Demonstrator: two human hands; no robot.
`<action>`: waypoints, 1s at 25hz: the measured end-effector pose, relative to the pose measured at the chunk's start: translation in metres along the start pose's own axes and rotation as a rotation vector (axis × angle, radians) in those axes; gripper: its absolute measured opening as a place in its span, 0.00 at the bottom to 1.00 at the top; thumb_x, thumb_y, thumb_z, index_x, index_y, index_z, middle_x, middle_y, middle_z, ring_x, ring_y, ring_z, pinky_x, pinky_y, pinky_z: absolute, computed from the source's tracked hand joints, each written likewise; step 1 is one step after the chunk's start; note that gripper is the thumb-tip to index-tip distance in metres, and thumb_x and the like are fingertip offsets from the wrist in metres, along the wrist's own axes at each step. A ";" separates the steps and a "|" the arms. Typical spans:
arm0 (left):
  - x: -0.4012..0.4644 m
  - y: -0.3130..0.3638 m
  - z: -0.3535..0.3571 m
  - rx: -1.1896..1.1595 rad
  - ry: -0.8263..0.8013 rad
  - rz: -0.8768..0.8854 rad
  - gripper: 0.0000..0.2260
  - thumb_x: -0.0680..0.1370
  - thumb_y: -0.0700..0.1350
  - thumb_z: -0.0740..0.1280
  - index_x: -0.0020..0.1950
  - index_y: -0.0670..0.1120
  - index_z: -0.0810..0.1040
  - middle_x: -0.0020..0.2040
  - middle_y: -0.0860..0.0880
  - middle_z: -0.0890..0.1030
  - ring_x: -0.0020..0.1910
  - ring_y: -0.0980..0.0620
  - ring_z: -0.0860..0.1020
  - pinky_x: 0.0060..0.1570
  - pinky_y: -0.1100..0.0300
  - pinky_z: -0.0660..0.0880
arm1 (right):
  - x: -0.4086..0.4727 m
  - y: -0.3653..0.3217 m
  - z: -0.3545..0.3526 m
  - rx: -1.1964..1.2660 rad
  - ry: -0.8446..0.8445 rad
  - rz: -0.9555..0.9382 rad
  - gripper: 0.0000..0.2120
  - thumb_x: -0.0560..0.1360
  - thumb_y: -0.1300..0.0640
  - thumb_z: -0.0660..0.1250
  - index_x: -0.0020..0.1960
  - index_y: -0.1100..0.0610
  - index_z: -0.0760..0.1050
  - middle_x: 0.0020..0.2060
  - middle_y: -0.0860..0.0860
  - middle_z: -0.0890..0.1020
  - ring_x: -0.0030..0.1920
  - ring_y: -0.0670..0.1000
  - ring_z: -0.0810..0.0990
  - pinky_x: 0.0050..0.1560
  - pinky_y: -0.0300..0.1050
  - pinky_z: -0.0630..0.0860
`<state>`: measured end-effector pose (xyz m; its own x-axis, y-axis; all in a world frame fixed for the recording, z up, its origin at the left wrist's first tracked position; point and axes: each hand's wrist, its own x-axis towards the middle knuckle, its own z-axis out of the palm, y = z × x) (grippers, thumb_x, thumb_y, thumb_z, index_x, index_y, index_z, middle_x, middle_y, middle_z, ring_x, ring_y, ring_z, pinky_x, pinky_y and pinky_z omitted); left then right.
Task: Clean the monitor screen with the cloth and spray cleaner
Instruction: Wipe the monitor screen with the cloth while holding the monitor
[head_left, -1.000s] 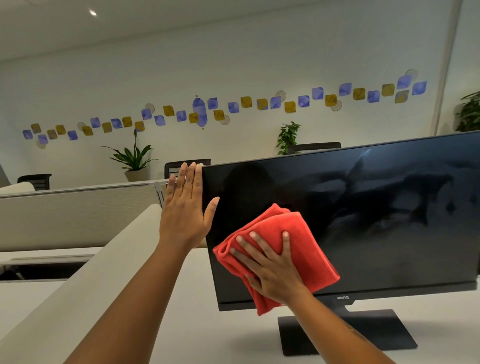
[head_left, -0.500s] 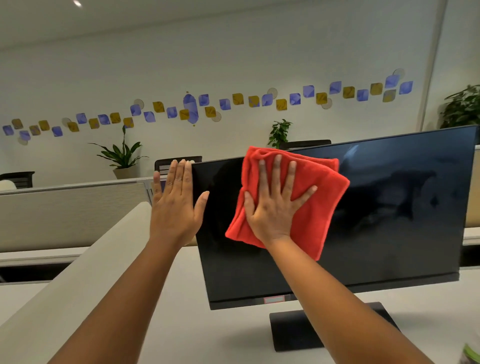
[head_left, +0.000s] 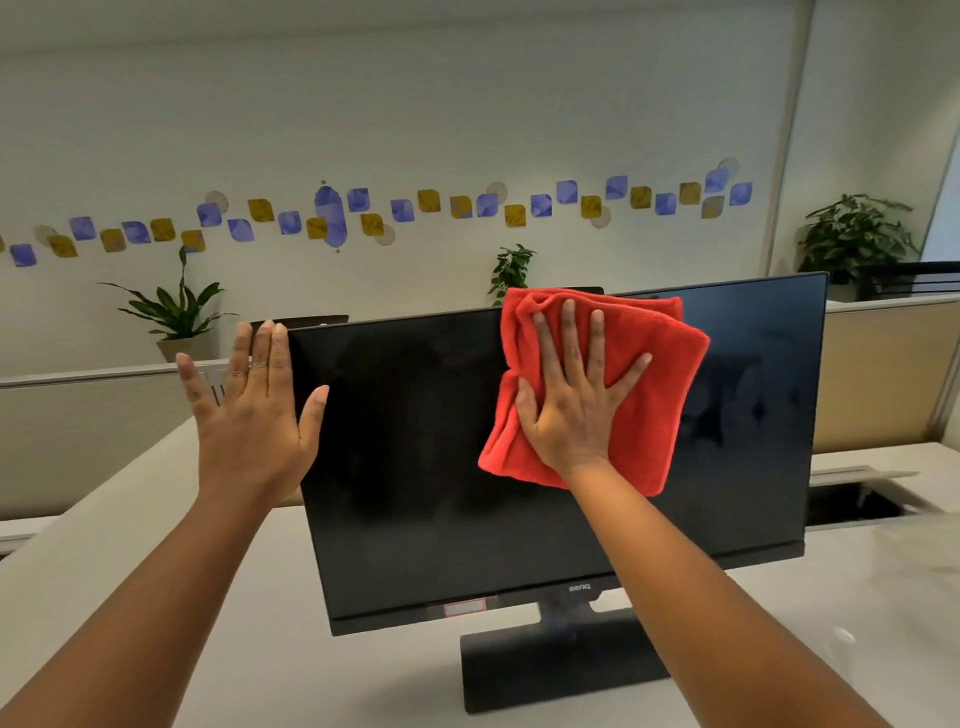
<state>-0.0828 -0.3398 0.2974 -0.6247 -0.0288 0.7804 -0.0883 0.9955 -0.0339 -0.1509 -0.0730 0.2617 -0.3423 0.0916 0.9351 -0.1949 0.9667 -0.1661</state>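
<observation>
Fingers (head_left: 569, 332) of the right hand (head_left: 571, 405) lie straight and fanned, pressing the folded red cloth (head_left: 660, 395) flat against the monitor screen (head_left: 415, 457) at about one o'clock from its centre, the cloth's top fold lapping over the upper bezel; a second ago this same cloth sat low at seven o'clock, half a second ago at eleven, so the wipe has climbed and is now travelling rightward along the top. Left hand (head_left: 249, 415) stays where it was, flat and open at nine o'clock, fingers together behind the monitor's left edge and thumb on the front, bracing it; by my judgement the left half is done and the hazier right part, from two to five o'clock, remains; no spray cleaner shows.
</observation>
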 end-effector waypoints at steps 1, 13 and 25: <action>0.000 0.000 0.000 -0.002 -0.006 0.000 0.32 0.75 0.61 0.40 0.74 0.44 0.45 0.76 0.46 0.51 0.75 0.50 0.43 0.68 0.42 0.32 | 0.003 0.013 -0.002 0.004 0.005 0.037 0.30 0.74 0.44 0.53 0.74 0.49 0.52 0.73 0.53 0.62 0.73 0.57 0.54 0.63 0.76 0.44; 0.000 0.010 -0.003 0.006 -0.018 -0.037 0.32 0.75 0.61 0.41 0.74 0.44 0.45 0.76 0.45 0.50 0.75 0.51 0.42 0.64 0.50 0.24 | 0.016 0.131 -0.022 0.019 -0.022 0.340 0.28 0.75 0.42 0.46 0.73 0.45 0.44 0.75 0.53 0.54 0.75 0.57 0.48 0.65 0.74 0.40; -0.002 0.019 0.000 0.025 -0.007 -0.120 0.32 0.76 0.59 0.44 0.75 0.42 0.46 0.76 0.44 0.50 0.75 0.48 0.42 0.67 0.39 0.33 | 0.002 0.081 -0.010 0.072 0.007 0.364 0.31 0.75 0.42 0.51 0.75 0.52 0.52 0.74 0.56 0.57 0.74 0.61 0.51 0.64 0.76 0.43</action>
<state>-0.0835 -0.3208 0.2954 -0.6136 -0.1483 0.7756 -0.1816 0.9824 0.0441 -0.1578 0.0074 0.2529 -0.3949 0.4281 0.8129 -0.1258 0.8512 -0.5095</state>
